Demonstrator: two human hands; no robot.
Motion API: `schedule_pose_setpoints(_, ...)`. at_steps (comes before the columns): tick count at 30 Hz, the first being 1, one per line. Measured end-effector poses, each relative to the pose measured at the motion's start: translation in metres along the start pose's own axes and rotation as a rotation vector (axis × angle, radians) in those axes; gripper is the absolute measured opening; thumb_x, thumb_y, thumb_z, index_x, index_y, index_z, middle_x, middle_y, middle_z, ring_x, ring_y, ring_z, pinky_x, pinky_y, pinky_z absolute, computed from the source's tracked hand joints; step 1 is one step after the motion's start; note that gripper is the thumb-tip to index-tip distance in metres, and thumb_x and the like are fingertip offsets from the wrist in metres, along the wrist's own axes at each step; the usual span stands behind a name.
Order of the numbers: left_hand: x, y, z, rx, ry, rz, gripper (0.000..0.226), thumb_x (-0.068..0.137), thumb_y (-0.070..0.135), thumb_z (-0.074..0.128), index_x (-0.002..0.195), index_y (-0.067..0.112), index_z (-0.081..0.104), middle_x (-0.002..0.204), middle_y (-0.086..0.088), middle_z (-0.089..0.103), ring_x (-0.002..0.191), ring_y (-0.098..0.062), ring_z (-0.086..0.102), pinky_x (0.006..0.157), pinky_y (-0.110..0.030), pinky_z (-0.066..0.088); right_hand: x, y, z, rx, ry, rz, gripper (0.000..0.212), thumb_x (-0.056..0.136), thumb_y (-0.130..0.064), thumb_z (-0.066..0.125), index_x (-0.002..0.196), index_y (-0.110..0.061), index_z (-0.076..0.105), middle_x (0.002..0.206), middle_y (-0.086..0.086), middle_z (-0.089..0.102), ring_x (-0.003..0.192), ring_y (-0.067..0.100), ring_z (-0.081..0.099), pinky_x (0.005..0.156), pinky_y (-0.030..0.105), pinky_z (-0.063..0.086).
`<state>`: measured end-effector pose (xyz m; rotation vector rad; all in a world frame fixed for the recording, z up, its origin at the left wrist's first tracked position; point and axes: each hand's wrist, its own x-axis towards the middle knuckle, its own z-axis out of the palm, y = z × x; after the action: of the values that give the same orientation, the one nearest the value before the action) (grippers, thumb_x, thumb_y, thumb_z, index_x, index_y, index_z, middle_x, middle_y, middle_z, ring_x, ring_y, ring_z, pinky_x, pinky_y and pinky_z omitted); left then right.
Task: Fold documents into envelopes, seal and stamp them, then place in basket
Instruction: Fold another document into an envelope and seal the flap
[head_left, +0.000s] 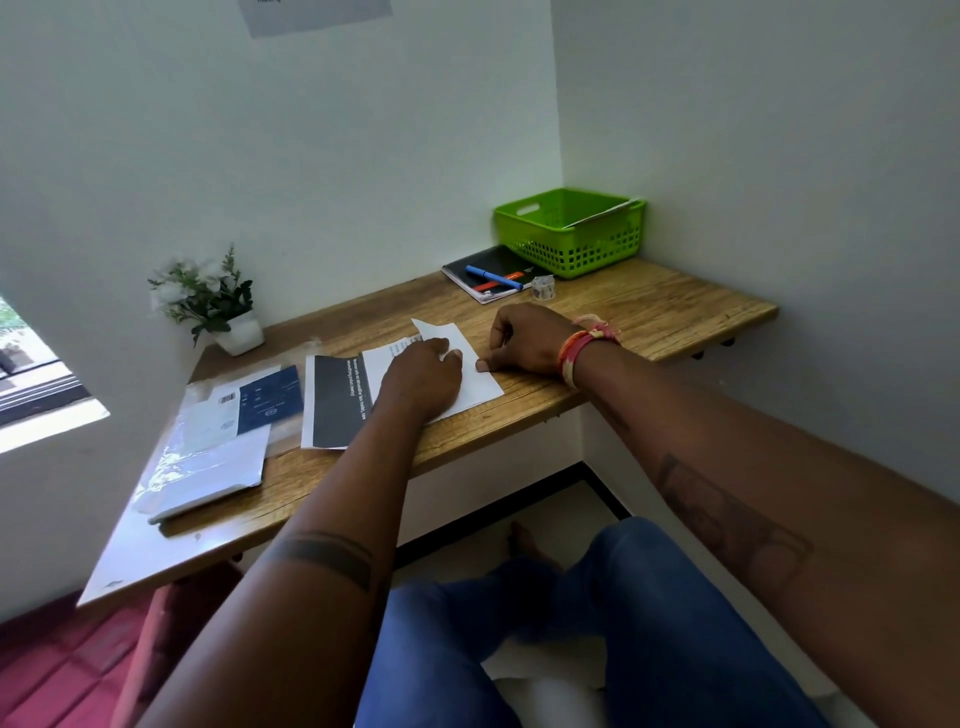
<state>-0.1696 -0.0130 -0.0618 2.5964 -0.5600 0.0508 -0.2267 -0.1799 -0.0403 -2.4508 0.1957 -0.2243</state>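
With the left hand (421, 376) pressing the folded document (467, 374) flat and the right hand (519, 338) pinching its edge, any slip on the desk (649, 312) between them would likely skew the crease.

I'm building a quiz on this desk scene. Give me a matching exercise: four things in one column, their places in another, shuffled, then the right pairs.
Things:
1. green basket
2. blue pen
3. potted plant
4. white document

Places:
A. on the black notebook
B. under both hands
C. in the right far corner of the desk
D. at the left far end of the desk, by the wall

Pairs: 1-C, 2-A, 3-D, 4-B
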Motion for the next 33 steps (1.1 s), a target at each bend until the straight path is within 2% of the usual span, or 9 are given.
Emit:
schedule_pose_setpoints(4, -0.001, 0.001, -0.001, -0.006, 0.01, 0.005, 0.049, 0.105, 0.043, 0.043, 0.149, 0.022, 0.048, 0.157, -0.004, 0.042, 0.143, -0.025, 0.04, 0.116, -0.038, 0.031, -0.006, 0.002, -0.001, -0.008, -0.005, -0.009, 0.03, 0.076, -0.039, 0.082, 0.092, -0.023, 0.063, 0.095, -0.007, 0.064, 0.087, 0.011, 0.057, 0.069, 0.027, 0.044)
schedule_pose_setpoints(10, -0.004, 0.003, -0.001, 0.012, 0.009, 0.004, 0.05, 0.104, 0.044, 0.044, 0.15, 0.024, 0.047, 0.159, -0.005, 0.039, 0.145, -0.025, 0.038, 0.116, -0.039, 0.031, -0.015, 0.006, -0.002, -0.015, 0.016, -0.018, 0.032, 0.074, -0.041, 0.083, 0.093, -0.024, 0.064, 0.098, -0.009, 0.062, 0.092, 0.011, 0.057, 0.071, 0.027, 0.044)
schedule_pose_setpoints(18, -0.004, 0.002, -0.001, 0.032, 0.001, -0.006, 0.051, 0.103, 0.045, 0.046, 0.15, 0.025, 0.046, 0.16, -0.005, 0.038, 0.144, -0.026, 0.039, 0.116, -0.04, 0.032, -0.035, 0.006, -0.008, -0.026, -0.011, -0.049, 0.034, 0.074, -0.041, 0.083, 0.094, -0.025, 0.061, 0.091, -0.011, 0.058, 0.084, 0.008, 0.053, 0.065, 0.025, 0.04)
schedule_pose_setpoints(21, -0.005, 0.002, -0.001, 0.039, -0.003, -0.003, 0.051, 0.103, 0.045, 0.046, 0.15, 0.025, 0.045, 0.161, -0.007, 0.036, 0.144, -0.026, 0.038, 0.116, -0.041, 0.032, -0.04, 0.008, -0.008, -0.035, -0.015, -0.061, 0.036, 0.073, -0.043, 0.083, 0.095, -0.027, 0.061, 0.091, -0.01, 0.059, 0.084, 0.01, 0.056, 0.069, 0.027, 0.044)
schedule_pose_setpoints(22, -0.005, 0.003, -0.001, 0.061, -0.007, -0.005, 0.051, 0.103, 0.046, 0.045, 0.15, 0.026, 0.045, 0.163, -0.008, 0.031, 0.145, -0.028, 0.037, 0.116, -0.042, 0.032, -0.042, 0.008, -0.01, -0.034, -0.019, -0.063, 0.037, 0.073, -0.044, 0.083, 0.096, -0.027, 0.061, 0.091, -0.01, 0.059, 0.085, 0.01, 0.057, 0.071, 0.028, 0.046)
schedule_pose_setpoints(25, -0.005, 0.001, -0.001, 0.162, -0.03, -0.029, 0.052, 0.103, 0.053, 0.037, 0.152, 0.035, 0.04, 0.169, -0.008, -0.009, 0.151, -0.035, 0.021, 0.119, -0.048, 0.026, -0.045, 0.012, -0.011, -0.031, -0.062, -0.141, 0.035, 0.077, -0.044, 0.08, 0.106, -0.032, 0.065, 0.093, -0.009, 0.06, 0.087, 0.01, 0.058, 0.072, 0.027, 0.046)
schedule_pose_setpoints(26, -0.004, 0.001, 0.0, 0.195, -0.045, -0.013, 0.052, 0.103, 0.053, 0.033, 0.153, 0.036, 0.038, 0.168, -0.006, -0.014, 0.153, -0.035, 0.016, 0.12, -0.05, 0.023, -0.046, 0.013, -0.011, -0.059, -0.076, -0.191, 0.032, 0.082, -0.042, 0.076, 0.112, -0.034, 0.067, 0.094, -0.011, 0.058, 0.089, 0.009, 0.057, 0.075, 0.026, 0.046)
schedule_pose_setpoints(30, 0.002, 0.001, 0.003, 0.256, -0.105, 0.044, 0.054, 0.106, 0.046, 0.022, 0.158, 0.032, 0.025, 0.169, -0.004, 0.013, 0.155, -0.03, 0.01, 0.123, -0.056, 0.012, -0.021, 0.012, -0.003, -0.314, -0.077, -0.302, 0.033, 0.1, -0.038, 0.051, 0.131, -0.039, 0.062, 0.11, -0.003, 0.051, 0.108, 0.016, 0.047, 0.094, 0.031, 0.041)
schedule_pose_setpoints(33, 0.004, 0.0, 0.004, 0.281, -0.139, 0.037, 0.055, 0.106, 0.047, 0.02, 0.16, 0.033, 0.019, 0.169, -0.002, 0.009, 0.155, -0.03, 0.005, 0.123, -0.056, 0.008, 0.015, 0.01, 0.002, -0.359, -0.058, -0.279, 0.033, 0.101, -0.034, 0.051, 0.132, -0.037, 0.062, 0.12, 0.004, 0.054, 0.113, 0.023, 0.05, 0.091, 0.026, 0.036)
